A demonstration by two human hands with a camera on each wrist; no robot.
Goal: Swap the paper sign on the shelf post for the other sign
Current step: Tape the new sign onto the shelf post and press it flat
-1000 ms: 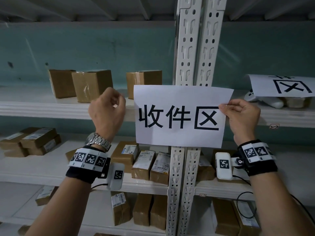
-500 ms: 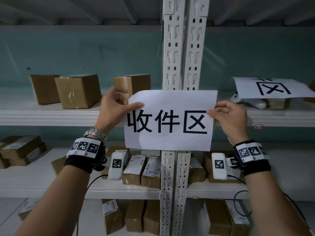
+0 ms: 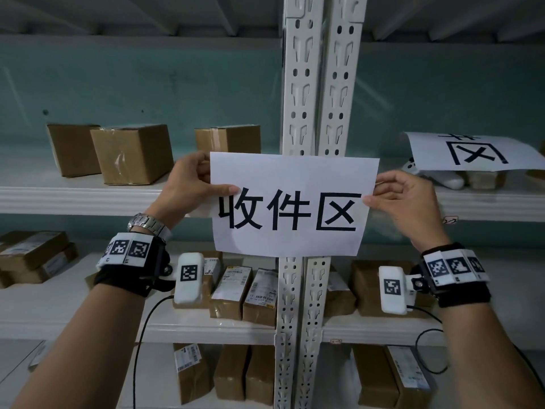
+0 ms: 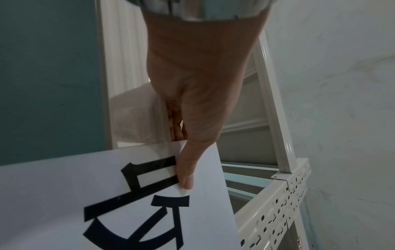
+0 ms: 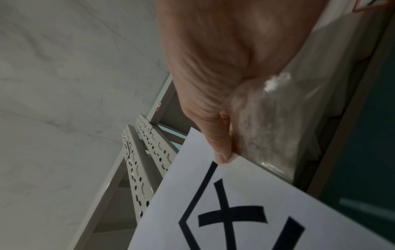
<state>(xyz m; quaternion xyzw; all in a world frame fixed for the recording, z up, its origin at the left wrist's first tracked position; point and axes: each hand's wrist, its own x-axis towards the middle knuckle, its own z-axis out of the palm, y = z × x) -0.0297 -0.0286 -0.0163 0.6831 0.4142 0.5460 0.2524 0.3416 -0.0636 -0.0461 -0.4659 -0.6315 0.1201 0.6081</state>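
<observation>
The sign [image 3: 290,205], a white sheet printed with three black characters, is hanging flat in front of the white slotted post [image 3: 321,84], covering it at the height of the upper shelf [image 3: 73,197]. The left hand [image 3: 188,190] is pinching the sign's left edge, thumb on the printed face and fingers behind. The right hand [image 3: 404,202] is pinching the right edge in the same manner. The other sign [image 3: 474,153] is lying on the upper shelf to the right, well apart from the post, resting on a white object and small boxes. Brown boxes [image 3: 132,153] are standing on the upper shelf to the left. Labelled parcels [image 3: 244,290] are sitting on the shelf below.
</observation>
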